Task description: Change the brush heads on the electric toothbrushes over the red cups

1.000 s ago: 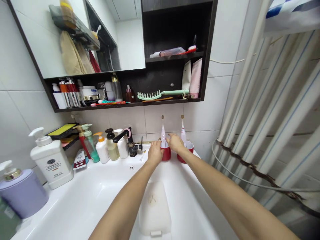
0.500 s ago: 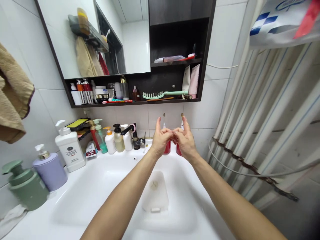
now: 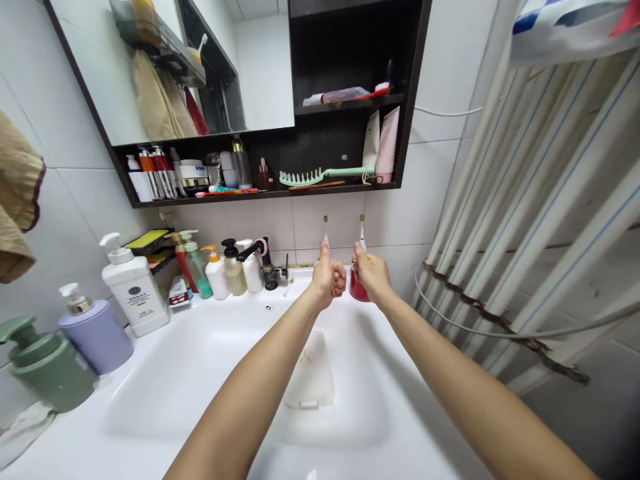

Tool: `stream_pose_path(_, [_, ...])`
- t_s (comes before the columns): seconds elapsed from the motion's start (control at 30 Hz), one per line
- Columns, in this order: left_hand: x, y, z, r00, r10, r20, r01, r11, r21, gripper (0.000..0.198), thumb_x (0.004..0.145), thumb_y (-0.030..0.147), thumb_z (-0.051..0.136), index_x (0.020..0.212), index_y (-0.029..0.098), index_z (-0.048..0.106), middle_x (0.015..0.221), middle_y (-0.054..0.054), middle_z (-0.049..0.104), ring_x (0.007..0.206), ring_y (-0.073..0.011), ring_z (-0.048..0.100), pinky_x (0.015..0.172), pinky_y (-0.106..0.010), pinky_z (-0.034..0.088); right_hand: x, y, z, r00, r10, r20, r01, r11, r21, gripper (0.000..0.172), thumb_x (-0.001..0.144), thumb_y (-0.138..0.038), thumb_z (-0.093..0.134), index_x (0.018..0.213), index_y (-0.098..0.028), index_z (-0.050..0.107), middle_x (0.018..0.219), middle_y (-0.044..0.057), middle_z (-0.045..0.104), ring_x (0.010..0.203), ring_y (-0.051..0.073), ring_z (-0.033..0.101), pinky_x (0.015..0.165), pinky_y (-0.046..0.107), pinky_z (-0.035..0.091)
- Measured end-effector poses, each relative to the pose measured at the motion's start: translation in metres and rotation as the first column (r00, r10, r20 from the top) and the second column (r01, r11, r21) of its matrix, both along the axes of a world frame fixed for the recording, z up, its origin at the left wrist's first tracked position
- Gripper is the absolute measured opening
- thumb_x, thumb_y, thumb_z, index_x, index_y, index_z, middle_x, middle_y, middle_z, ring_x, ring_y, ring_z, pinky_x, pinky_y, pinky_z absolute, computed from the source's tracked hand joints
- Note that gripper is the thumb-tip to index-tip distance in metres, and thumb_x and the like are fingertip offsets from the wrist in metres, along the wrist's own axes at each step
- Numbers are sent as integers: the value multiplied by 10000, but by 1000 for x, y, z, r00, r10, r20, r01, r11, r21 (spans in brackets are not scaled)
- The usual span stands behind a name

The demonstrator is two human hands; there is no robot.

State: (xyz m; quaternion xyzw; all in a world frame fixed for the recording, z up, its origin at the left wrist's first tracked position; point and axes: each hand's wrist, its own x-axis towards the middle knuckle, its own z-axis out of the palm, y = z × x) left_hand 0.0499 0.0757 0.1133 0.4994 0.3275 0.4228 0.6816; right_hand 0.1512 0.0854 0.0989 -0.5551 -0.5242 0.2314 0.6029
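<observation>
My left hand [image 3: 327,280] is a fist with the thumb up, in front of a pink-and-white electric toothbrush [image 3: 326,244], whose lower part and cup it hides. My right hand [image 3: 373,273] has its fingers curled and stands close beside a red cup [image 3: 358,285]. A second pink-and-white electric toothbrush [image 3: 361,237] rises just behind that hand's thumb. Whether either hand touches a brush or cup, I cannot tell. Both forearms reach over a white washbasin [image 3: 325,427].
A black faucet [image 3: 265,257] and several bottles stand on the basin's back ledge, with large pump bottles [image 3: 135,293] further left. Above are a dark wall shelf [image 3: 260,195] holding toiletries and a mint comb [image 3: 320,175]. Pale striped panels [image 3: 550,200] fill the right side.
Both hands have dropped from their raised position and moved apart. A second ago they were at the toothbrushes and cups, then raised close together. The view has also shifted slightly.
</observation>
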Motion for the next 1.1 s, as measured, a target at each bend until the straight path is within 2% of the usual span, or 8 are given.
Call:
stream_pose_path(0.07, [-3, 5, -20, 991, 82, -101, -88, 995, -56, 572, 547, 676, 102, 409, 166, 320, 254, 43, 281, 243, -39, 238, 326, -172, 103, 17, 12, -15, 983, -156, 101, 160, 987, -29, 298, 544, -468, 473, 543, -171, 458, 696, 53, 481, 740, 196, 461, 595, 291, 343])
stream_pose_path(0.13, [-8, 8, -42, 976, 117, -181, -136, 986, -98, 566, 543, 674, 148, 431, 157, 349, 276, 44, 311, 261, -38, 258, 334, -171, 137, 32, 23, -29, 948, -247, 202, 263, 963, -57, 266, 469, -367, 570, 633, -168, 505, 894, 89, 441, 879, 243, 403, 674, 327, 319])
stream_pose_path(0.3, [-25, 8, -76, 957, 129, -261, -148, 987, -56, 484, 559, 605, 301, 532, 137, 419, 370, 44, 389, 317, -39, 327, 366, -177, 215, 50, 33, -54, 878, -219, 425, 296, 947, -122, 105, 493, -251, 562, 549, -170, 525, 799, 63, 466, 787, 215, 461, 674, 318, 332])
stream_pose_path(0.4, [-33, 7, -79, 949, 169, -265, -176, 984, -1, 390, 576, 520, 390, 564, 134, 438, 434, 31, 431, 365, -46, 377, 390, -180, 252, 50, 18, -60, 826, -180, 533, 284, 952, -118, 92, 549, -248, 517, 587, -166, 531, 775, 66, 459, 782, 215, 458, 680, 321, 330])
stream_pose_path(0.6, [-30, 3, -69, 931, 299, -211, -263, 947, 183, 200, 594, 331, 488, 662, 143, 493, 674, -28, 533, 606, -87, 476, 551, -212, 348, 34, -38, -61, 736, -25, 676, 153, 980, -131, 118, 560, -288, 522, 593, -175, 530, 813, 62, 460, 766, 195, 463, 687, 295, 339])
stream_pose_path(0.77, [-18, -5, -75, 936, 321, -141, -266, 912, 313, 343, 479, 227, 610, 805, 161, 528, 844, -48, 555, 782, -135, 475, 691, -240, 347, -6, -73, -75, 688, 166, 706, -67, 984, -165, 100, 591, -272, 507, 598, -174, 524, 957, 86, 430, 838, 188, 457, 732, 277, 335])
stream_pose_path(0.93, [-37, -5, -89, 920, 383, -84, -346, 893, 287, 192, 499, 185, 575, 683, 143, 540, 651, -15, 562, 630, -119, 485, 608, -242, 373, -41, -78, -94, 716, 307, 627, -200, 951, -237, 106, 607, -257, 490, 657, -172, 529, 1022, 92, 396, 910, 193, 427, 775, 278, 311])
stream_pose_path(1.1, [-74, -1, -80, 872, 487, 44, -481, 838, 258, 221, 566, 206, 505, 775, 135, 498, 673, -7, 534, 588, -79, 463, 571, -201, 368, -58, -69, -111, 728, 349, 590, -228, 935, -272, 63, 587, -206, 492, 618, -160, 522, 1011, 82, 397, 875, 188, 446, 734, 279, 333])
